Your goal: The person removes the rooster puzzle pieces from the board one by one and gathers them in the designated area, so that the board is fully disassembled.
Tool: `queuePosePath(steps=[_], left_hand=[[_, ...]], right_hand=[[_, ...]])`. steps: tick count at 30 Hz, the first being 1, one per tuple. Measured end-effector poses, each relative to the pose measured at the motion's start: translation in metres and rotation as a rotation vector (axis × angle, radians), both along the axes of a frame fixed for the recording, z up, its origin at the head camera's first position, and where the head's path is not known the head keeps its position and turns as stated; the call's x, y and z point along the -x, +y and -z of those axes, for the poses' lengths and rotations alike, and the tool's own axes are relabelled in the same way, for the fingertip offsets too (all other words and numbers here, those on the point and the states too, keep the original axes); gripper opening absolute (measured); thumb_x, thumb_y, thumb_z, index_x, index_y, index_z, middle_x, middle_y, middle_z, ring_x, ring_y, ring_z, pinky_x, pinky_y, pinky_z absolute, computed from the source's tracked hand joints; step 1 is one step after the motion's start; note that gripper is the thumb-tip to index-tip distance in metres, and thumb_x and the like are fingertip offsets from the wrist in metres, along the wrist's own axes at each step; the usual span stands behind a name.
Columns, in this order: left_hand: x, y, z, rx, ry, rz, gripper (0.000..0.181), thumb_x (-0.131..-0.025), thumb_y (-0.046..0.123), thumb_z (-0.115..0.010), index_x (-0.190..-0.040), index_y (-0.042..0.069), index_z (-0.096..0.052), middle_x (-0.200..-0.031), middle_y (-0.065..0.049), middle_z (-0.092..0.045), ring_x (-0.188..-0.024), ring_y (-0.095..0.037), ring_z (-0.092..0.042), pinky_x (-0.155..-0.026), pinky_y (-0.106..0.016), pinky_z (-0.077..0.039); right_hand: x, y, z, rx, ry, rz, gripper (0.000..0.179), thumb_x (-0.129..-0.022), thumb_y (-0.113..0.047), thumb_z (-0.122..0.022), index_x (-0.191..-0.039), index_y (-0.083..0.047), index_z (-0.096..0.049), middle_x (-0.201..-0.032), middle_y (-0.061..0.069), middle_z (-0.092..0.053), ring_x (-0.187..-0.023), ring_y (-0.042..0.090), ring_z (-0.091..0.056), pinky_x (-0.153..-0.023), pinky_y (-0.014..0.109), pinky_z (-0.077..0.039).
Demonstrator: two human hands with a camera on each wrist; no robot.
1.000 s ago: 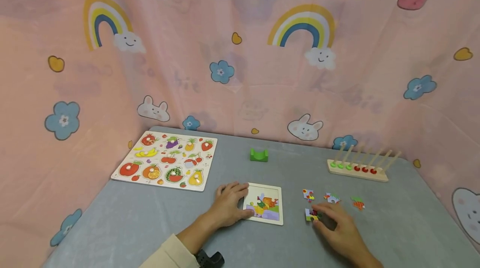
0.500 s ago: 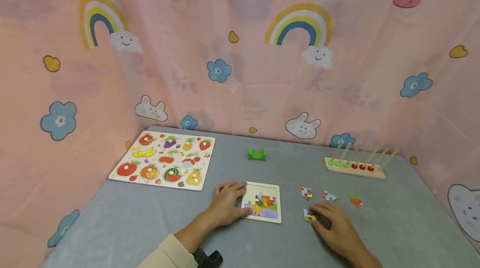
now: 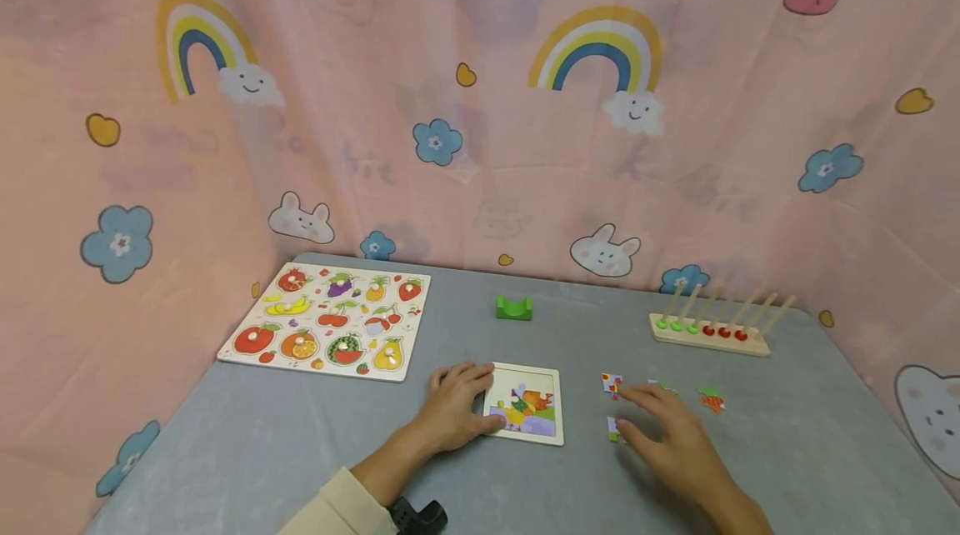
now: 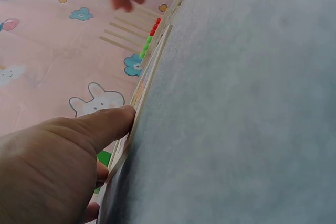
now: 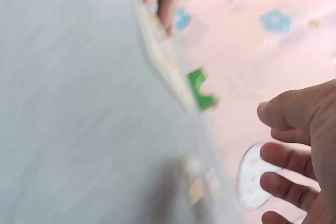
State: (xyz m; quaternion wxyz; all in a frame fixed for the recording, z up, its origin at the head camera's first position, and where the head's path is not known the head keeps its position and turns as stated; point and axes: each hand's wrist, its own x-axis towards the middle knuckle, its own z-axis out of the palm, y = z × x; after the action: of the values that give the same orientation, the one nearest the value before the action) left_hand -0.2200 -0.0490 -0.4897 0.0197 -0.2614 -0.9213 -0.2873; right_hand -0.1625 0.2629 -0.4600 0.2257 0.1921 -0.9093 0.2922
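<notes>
Jigsaw tray [image 3: 558, 406] lies flat on the grey table [image 3: 300, 452], a partly assembled picture in yellow, orange, green and lilac showing inside its pale frame. The left hand [image 3: 452, 412] grips the tray's left side between thumb and fingers, the thumb at the near corner. Right of the tray, the right hand [image 3: 678, 443] hangs over the loose pieces, thumb and fingers spread apart. The near piece [image 3: 612, 430] shows by the thumb, the far-left piece [image 3: 609, 382] by the index fingertip; the middle piece [image 3: 666, 386] is mostly covered, and the orange-and-green piece [image 3: 712, 400] lies farther right. Whether a fingertip touches any of them, I cannot tell. Beyond the tray sits a notched green block [image 3: 513, 312], with a fruit peg puzzle [image 3: 409, 333] to the left and a wooden bead rack [image 3: 756, 347] to the right, before a pink printed curtain [image 3: 510, 177].
</notes>
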Motion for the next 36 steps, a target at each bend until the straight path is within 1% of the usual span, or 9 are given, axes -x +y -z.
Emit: queuePosePath(steps=[2,6,9,14,18,21,25,31,36], left_hand=[[0.0,0.0,0.001,-0.001,0.004,0.001,0.066,-0.079,0.038,-0.078,-0.131,0.003,-0.06,-0.141,-0.003,-0.049,-0.132,-0.029,-0.037,-0.101,-0.057,-0.019],[0.0,0.0,0.001,0.002,0.007,-0.002,0.066,-0.078,0.038,-0.078,-0.131,0.004,-0.06,-0.141,-0.003,-0.05,-0.132,-0.029,-0.037,-0.101,-0.057,-0.02],[0.0,0.0,0.001,0.009,0.005,-0.003,0.066,-0.079,0.039,-0.077,-0.131,0.004,-0.06,-0.141,-0.003,-0.05,-0.132,-0.029,-0.037,-0.101,-0.057,-0.02],[0.0,0.001,0.0,0.016,-0.002,-0.003,0.066,-0.079,0.04,-0.077,-0.132,0.005,-0.059,-0.142,-0.002,-0.049,-0.133,-0.028,-0.036,-0.102,-0.057,-0.019],[0.0,0.001,0.0,0.017,0.005,-0.011,0.066,-0.079,0.04,-0.077,-0.132,0.005,-0.06,-0.141,-0.002,-0.05,-0.133,-0.028,-0.037,-0.101,-0.056,-0.02],[0.0,0.001,0.0,0.019,0.008,-0.014,0.066,-0.079,0.04,-0.077,-0.131,0.005,-0.06,-0.141,-0.002,-0.05,-0.133,-0.027,-0.037,-0.102,-0.056,-0.02],[0.001,-0.001,-0.001,0.014,0.015,-0.016,0.065,-0.078,0.04,-0.077,-0.131,0.005,-0.06,-0.141,-0.002,-0.05,-0.132,-0.027,-0.037,-0.102,-0.056,-0.02],[0.001,-0.002,-0.001,0.028,0.025,-0.021,0.065,-0.078,0.041,-0.077,-0.131,0.006,-0.061,-0.14,-0.001,-0.051,-0.132,-0.027,-0.038,-0.102,-0.055,-0.021],[0.001,-0.001,-0.002,0.049,0.009,-0.013,0.066,-0.079,0.042,-0.076,-0.132,0.005,-0.06,-0.141,-0.002,-0.05,-0.133,-0.028,-0.037,-0.102,-0.056,-0.021]], right_hand=[[0.0,-0.006,-0.011,0.012,-0.016,-0.002,0.041,-0.074,-0.006,-0.082,-0.114,-0.01,-0.07,-0.108,-0.008,-0.061,-0.099,0.014,-0.057,-0.081,0.023,-0.041],[0.003,-0.022,-0.028,0.068,0.031,-0.063,0.045,-0.072,-0.001,-0.082,-0.115,-0.008,-0.07,-0.109,-0.005,-0.062,-0.098,0.015,-0.058,-0.082,0.018,-0.041],[0.008,-0.035,-0.034,0.099,0.076,-0.113,0.045,-0.07,0.002,-0.082,-0.112,-0.004,-0.07,-0.108,-0.002,-0.063,-0.097,0.018,-0.058,-0.082,0.018,-0.041],[0.015,-0.053,-0.035,0.098,0.069,-0.13,0.042,-0.072,0.0,-0.081,-0.112,-0.002,-0.07,-0.108,0.001,-0.063,-0.1,0.02,-0.057,-0.08,0.036,-0.046],[0.022,-0.069,-0.032,0.095,0.002,-0.126,0.043,-0.074,-0.002,-0.081,-0.115,-0.002,-0.069,-0.109,0.002,-0.062,-0.102,0.022,-0.056,-0.08,0.048,-0.047],[0.026,-0.081,-0.03,0.107,-0.064,-0.119,0.042,-0.076,-0.004,-0.08,-0.117,-0.002,-0.068,-0.11,0.003,-0.061,-0.104,0.024,-0.054,-0.084,0.05,-0.046],[0.034,-0.094,-0.023,0.113,-0.114,-0.122,0.042,-0.078,-0.005,-0.079,-0.118,-0.002,-0.067,-0.111,0.004,-0.061,-0.107,0.026,-0.052,-0.088,0.053,-0.042],[0.045,-0.106,-0.003,0.088,-0.145,-0.112,0.042,-0.078,-0.006,-0.076,-0.119,-0.001,-0.067,-0.111,0.005,-0.06,-0.106,0.028,-0.05,-0.088,0.051,-0.04],[0.047,-0.108,0.015,0.029,-0.185,-0.087,0.042,-0.078,-0.01,-0.074,-0.119,-0.001,-0.067,-0.107,0.006,-0.059,-0.102,0.028,-0.049,-0.088,0.05,-0.038]])
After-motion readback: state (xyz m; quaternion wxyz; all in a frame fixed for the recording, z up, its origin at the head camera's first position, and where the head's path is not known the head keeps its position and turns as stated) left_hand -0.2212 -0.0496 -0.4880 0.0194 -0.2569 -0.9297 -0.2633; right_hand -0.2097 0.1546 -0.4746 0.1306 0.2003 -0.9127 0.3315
